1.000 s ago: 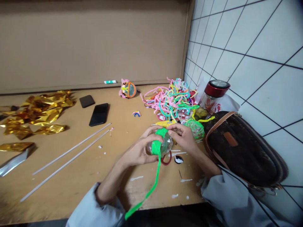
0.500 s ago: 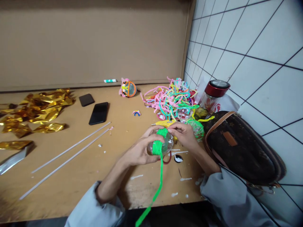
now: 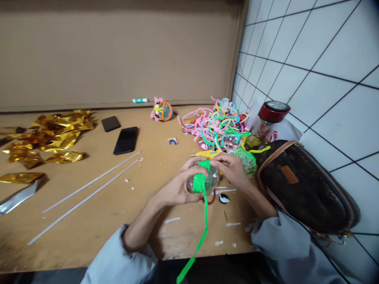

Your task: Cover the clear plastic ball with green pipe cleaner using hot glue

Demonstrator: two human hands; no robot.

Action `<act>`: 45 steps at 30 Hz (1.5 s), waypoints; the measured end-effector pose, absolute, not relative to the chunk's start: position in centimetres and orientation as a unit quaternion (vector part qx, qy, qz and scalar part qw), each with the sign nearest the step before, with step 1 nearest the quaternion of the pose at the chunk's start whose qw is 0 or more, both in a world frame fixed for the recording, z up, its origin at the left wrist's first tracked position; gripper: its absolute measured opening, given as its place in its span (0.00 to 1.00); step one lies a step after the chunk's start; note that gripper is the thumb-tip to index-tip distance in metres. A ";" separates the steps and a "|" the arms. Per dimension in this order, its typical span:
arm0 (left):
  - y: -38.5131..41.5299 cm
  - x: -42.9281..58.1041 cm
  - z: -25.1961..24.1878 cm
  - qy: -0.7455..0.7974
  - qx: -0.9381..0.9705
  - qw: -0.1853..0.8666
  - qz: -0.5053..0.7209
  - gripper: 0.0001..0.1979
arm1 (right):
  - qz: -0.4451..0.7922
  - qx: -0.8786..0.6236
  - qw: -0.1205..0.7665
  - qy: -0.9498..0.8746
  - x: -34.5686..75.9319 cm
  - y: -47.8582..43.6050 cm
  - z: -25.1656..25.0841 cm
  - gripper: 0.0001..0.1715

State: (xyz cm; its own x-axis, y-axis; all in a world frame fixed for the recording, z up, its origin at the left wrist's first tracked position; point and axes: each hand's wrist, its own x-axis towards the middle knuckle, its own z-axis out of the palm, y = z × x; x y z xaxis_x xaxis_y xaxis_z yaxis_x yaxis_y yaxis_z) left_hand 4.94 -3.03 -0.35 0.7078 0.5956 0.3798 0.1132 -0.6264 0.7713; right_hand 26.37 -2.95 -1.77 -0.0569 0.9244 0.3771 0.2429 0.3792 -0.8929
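My left hand (image 3: 177, 183) is closed around a clear plastic ball (image 3: 211, 177), fingers over its top and thumb around the near side. Bright green pipe cleaner (image 3: 199, 182) wraps the ball in several bands side by side. Its long loose tail (image 3: 205, 221) hangs down past the table edge toward my lap. With fingertips pinched together, my right hand (image 3: 232, 167) touches the green strand at the ball's upper right; the exact grip is partly hidden. A yellow glue gun (image 3: 204, 153) lies just behind the hands.
Tangled colourful pipe cleaners (image 3: 216, 122), a red-lidded jar (image 3: 271, 114) and a brown handbag (image 3: 304, 185) crowd the right side by the tiled wall. A decorated ball (image 3: 163, 111) sits at the back. Leftward lie a phone (image 3: 126, 140), two thin white sticks (image 3: 89, 199) and gold foil (image 3: 59, 136).
The view has shifted slightly, so everything on the table appears a little to the right. Both hands keep their hold on the ball and strand; the green tail sways a little.
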 end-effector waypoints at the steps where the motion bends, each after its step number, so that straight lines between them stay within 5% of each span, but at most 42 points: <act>1: -3.0 5.0 -0.4 0.210 0.845 0.376 0.318 0.24 | 0.329 -0.450 0.518 -0.649 26.4 -3.0 -1.7 0.10; 9: -3.5 5.3 0.1 0.223 0.847 0.372 0.307 0.21 | 0.387 -0.459 0.511 -0.616 26.3 -2.8 -1.3 0.11; 16: -3.4 5.2 -0.1 0.215 0.844 0.370 0.324 0.24 | 0.293 -0.474 0.495 -0.667 26.2 -3.3 -1.2 0.17; 24: -3.2 5.1 -0.1 0.241 0.845 0.355 0.318 0.24 | 0.313 -0.468 0.497 -0.660 26.0 -3.7 -1.1 0.09; 41: -3.6 5.4 0.3 0.238 0.858 0.326 0.319 0.22 | 0.354 -0.487 0.502 -0.620 25.7 -3.7 -1.0 0.12; 45: -3.5 5.3 0.1 0.254 0.854 0.326 0.317 0.23 | 0.252 -0.485 0.508 -0.666 26.0 -3.9 -0.9 0.08</act>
State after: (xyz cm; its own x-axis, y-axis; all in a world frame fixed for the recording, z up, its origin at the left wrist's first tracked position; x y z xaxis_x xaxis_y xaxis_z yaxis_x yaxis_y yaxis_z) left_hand 5.30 -3.49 0.13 0.6697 0.6402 0.3763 0.2270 -0.6590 0.7171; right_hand 26.02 -3.94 -0.86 -0.0151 0.9019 0.4316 0.3895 0.4029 -0.8283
